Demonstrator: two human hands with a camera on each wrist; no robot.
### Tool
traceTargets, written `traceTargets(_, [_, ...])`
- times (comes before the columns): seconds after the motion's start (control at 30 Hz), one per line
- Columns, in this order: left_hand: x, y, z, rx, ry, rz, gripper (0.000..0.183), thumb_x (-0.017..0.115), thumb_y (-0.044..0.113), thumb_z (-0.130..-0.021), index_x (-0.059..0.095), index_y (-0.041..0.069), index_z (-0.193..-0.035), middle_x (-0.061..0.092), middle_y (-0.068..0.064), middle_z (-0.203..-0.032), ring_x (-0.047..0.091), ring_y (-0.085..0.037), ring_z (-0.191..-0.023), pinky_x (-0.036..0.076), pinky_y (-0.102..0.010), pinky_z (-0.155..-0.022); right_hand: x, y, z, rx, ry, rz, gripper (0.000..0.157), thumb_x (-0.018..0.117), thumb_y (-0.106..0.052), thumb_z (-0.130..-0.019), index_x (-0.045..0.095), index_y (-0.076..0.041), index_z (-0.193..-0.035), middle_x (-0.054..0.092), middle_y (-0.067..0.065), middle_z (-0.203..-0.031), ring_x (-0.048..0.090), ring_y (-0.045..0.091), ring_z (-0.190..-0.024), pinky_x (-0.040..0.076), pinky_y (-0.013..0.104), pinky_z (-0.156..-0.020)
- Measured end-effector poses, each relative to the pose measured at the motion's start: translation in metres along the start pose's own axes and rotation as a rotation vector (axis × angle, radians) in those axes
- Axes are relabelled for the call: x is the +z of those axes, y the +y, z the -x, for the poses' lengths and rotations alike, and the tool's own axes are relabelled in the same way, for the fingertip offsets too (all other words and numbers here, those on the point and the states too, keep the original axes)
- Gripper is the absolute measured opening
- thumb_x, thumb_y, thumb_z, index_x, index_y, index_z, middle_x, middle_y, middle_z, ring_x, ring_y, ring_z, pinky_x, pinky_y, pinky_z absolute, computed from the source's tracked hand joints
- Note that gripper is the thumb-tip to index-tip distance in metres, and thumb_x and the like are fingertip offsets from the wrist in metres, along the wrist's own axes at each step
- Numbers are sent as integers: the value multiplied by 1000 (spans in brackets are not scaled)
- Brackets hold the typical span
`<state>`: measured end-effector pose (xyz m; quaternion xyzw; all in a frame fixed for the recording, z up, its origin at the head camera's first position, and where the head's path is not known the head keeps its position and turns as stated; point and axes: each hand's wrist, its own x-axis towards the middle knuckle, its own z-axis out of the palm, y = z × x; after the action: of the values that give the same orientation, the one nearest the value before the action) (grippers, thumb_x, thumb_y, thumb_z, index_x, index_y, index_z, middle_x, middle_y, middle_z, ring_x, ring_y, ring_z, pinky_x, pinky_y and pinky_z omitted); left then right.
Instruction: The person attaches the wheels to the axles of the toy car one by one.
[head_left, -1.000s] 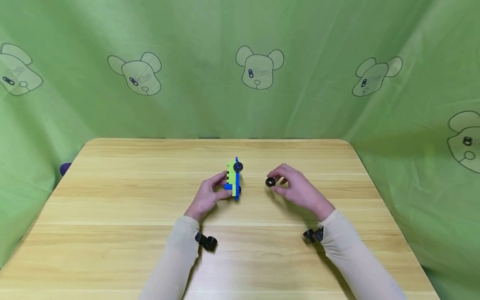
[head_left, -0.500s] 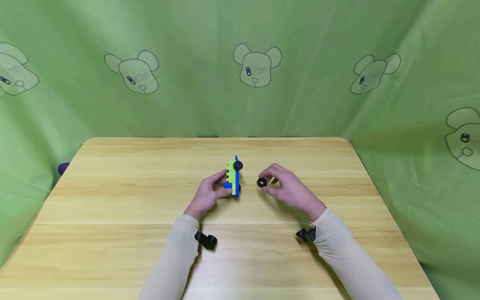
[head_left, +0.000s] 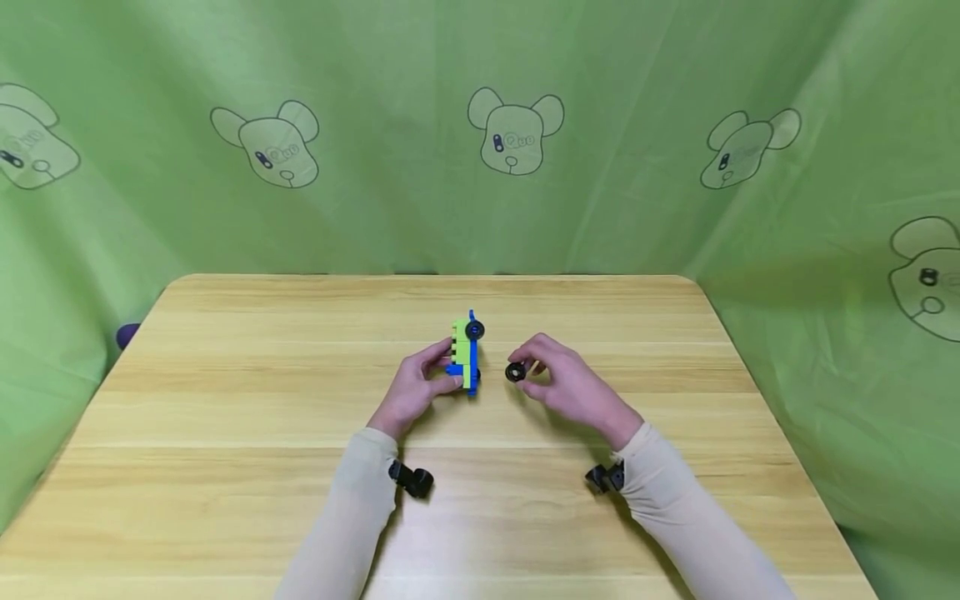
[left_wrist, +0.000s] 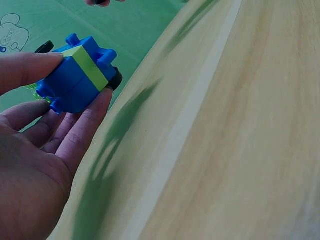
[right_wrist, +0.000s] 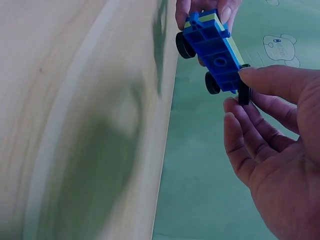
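Note:
My left hand grips a toy car of lime green and blue building blocks, held on its side above the table. Near its far end, a black wheel faces right. The right wrist view shows the car's hollow blue underside with two black wheels along one side. To the right of the car, my right hand pinches a loose black wheel between thumb and fingers. In the head view a small gap separates this wheel from the car; in the right wrist view it overlaps the car's near corner.
Both hands are over a light wood table. A green curtain printed with bear heads hangs behind and along both sides. Each wrist carries a small black camera. Something purple shows past the table's left edge.
My right hand has moved left with the loose wheel, closer to the toy car. My left hand and the car have stayed almost in place.

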<state>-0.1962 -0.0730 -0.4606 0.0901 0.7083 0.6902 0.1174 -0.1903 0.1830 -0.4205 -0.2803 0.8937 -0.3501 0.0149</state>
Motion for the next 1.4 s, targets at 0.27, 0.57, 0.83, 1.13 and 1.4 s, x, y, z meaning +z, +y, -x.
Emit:
traceTargets(0.27, [0,-20,-6,2,32,25,72,72,-3,-82,40,-1,-147,55,-21,-131,50,-33,-122,39,-41,-107,3,-3,0,-12,-13,2,35,75,-3,-84,63,-5,-116,58,1,-108,60,23,-96,54,42,-84])
traceTargets(0.57, [3,-22,-6,33,29,34,72,73,-2,-81,43,0,-145,59,-16,-126,55,-28,-118,45,-35,-101,11,-11,-5,-34,-18,-3,34,76,-1,-83,64,-5,-115,57,-1,-105,59,17,-95,53,37,-86])
traceTargets(0.83, [5,-22,-7,39,17,35,71,73,-1,-82,42,-1,-146,60,-16,-125,56,-29,-116,46,-35,-100,17,-14,-7,-33,-23,-2,37,76,-1,-83,63,-4,-117,56,-1,-107,60,20,-95,54,36,-85])
traceTargets(1.13, [5,-23,-7,33,27,52,72,72,-4,-82,40,-2,-146,57,-21,-130,52,-33,-121,40,-41,-105,26,-15,-11,-51,-22,-5,36,76,-4,-84,64,-7,-118,56,-3,-108,58,15,-96,53,34,-85])
traceTargets(1.4, [7,-8,0,44,15,37,69,71,-3,-83,40,-6,-144,58,-22,-129,53,-34,-120,40,-42,-106,29,-17,-14,-17,-20,-42,35,77,-6,-84,64,-7,-116,57,-1,-107,58,19,-96,53,35,-84])
